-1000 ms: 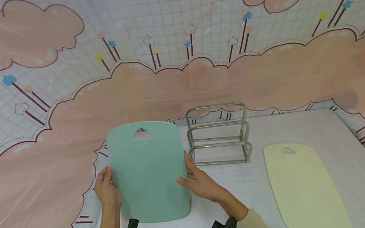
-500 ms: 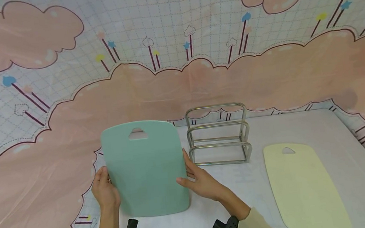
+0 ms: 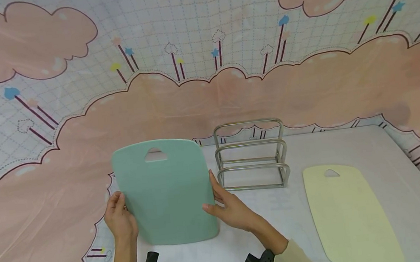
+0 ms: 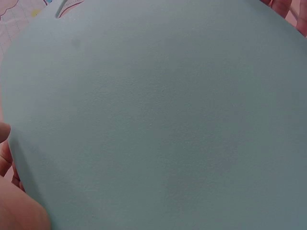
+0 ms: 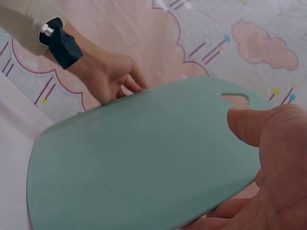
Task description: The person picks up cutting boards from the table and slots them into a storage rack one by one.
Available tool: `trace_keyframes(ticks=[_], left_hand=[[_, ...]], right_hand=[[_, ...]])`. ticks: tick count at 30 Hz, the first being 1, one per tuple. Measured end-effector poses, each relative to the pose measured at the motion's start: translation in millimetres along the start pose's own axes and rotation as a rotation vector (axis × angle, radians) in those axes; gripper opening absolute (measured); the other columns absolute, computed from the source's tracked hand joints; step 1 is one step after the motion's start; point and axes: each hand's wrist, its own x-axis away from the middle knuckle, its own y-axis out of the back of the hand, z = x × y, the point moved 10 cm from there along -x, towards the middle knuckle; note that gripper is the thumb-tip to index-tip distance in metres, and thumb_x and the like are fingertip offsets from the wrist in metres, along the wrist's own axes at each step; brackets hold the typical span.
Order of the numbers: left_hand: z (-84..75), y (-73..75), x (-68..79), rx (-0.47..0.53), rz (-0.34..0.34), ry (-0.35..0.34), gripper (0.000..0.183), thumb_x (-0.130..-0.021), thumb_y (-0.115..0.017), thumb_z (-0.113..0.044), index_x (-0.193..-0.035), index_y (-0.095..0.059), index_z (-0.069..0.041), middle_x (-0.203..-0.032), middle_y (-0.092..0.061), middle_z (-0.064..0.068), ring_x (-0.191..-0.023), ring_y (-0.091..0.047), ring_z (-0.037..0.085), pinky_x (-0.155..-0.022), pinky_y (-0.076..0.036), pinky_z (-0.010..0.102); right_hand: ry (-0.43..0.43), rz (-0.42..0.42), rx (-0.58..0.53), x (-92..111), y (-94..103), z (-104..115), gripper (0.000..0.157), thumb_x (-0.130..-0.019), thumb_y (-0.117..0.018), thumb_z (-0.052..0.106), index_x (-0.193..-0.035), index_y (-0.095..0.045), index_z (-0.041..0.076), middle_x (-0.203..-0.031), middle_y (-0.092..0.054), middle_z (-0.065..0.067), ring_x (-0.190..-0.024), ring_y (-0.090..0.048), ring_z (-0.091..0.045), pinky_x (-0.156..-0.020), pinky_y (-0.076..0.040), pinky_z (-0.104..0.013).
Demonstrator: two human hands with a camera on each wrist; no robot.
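Note:
A green cutting board (image 3: 167,195) with a cut-out handle hole near its top stands tilted up between both hands in the head view. My left hand (image 3: 121,217) grips its left edge, fingers partly hidden behind the board. On the opposite edge my right hand (image 3: 234,211) holds the board, thumb on the front face and fingers behind the side. The right wrist view shows the board (image 5: 144,158) spanning from the right thumb to the left hand (image 5: 112,79). In the left wrist view the board's face (image 4: 158,115) fills nearly everything.
A metal wire rack (image 3: 252,167) with upright loops stands behind and right of the green board. A yellow cutting board (image 3: 351,214) lies flat on the white table (image 3: 373,148) at the right. A patterned cloth (image 3: 192,107) hangs behind the table.
The green board's top has shifted left and its lower edge has risen slightly, looking more tilted. The left hand moved a little left; the right hand stayed nearly still. Both keep their hold.

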Motion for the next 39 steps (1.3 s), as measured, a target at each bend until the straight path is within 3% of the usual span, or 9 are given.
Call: trace_keyframes(ticks=[7,13,21,33,39], left_hand=[[-2.7,0.3,1.4,0.051,0.002,-0.035,0.013,-0.089,-0.053,0.017,-0.083,-0.061,0.008,-0.083,-0.052,0.011,-0.085,-0.048,0.017,-0.084,-0.038,0.022],[-6.6,-1.4,3.2,0.085,0.009,-0.085,0.013,-0.088,-0.052,0.020,-0.084,-0.060,0.010,-0.085,-0.052,0.013,-0.085,-0.048,0.020,-0.083,-0.040,0.024],[-6.9,-4.9,3.7,0.106,0.019,-0.091,0.017,-0.089,-0.049,0.021,-0.084,-0.061,0.010,-0.085,-0.051,0.014,-0.085,-0.048,0.020,-0.084,-0.038,0.025],[-13.8,-8.6,5.5,0.144,0.086,-0.156,0.016,-0.089,-0.047,0.021,-0.088,-0.060,0.012,-0.087,-0.051,0.015,-0.088,-0.048,0.022,-0.086,-0.037,0.027],[-14.5,-10.0,6.7,0.165,0.111,-0.148,0.015,-0.090,-0.046,0.020,-0.090,-0.059,0.012,-0.091,-0.052,0.016,-0.093,-0.048,0.023,-0.092,-0.034,0.027]], right_hand=[[0.045,0.017,-0.005,0.8,-2.2,5.4,0.086,-0.098,-0.055,0.035,-0.153,0.011,0.026,-0.158,0.005,-0.001,-0.140,-0.024,-0.027,-0.107,-0.029,-0.046],[0.047,0.021,-0.041,1.2,-3.8,7.4,0.086,-0.098,-0.056,0.034,-0.152,0.010,0.030,-0.157,0.006,0.004,-0.141,-0.021,-0.020,-0.107,-0.029,-0.043],[0.074,0.009,-0.061,0.6,-2.6,9.1,0.085,-0.098,-0.057,0.033,-0.153,0.009,0.030,-0.158,0.003,0.005,-0.141,-0.020,-0.017,-0.107,-0.029,-0.042],[0.147,-0.011,-0.074,1.2,-2.0,13.6,0.081,-0.098,-0.055,0.032,-0.153,0.005,0.031,-0.158,0.004,0.003,-0.142,-0.010,-0.017,-0.109,-0.023,-0.039],[0.158,-0.024,-0.072,2.1,-2.3,15.2,0.080,-0.099,-0.054,0.027,-0.153,0.005,0.029,-0.158,0.005,0.004,-0.142,-0.008,-0.016,-0.109,-0.023,-0.038]])
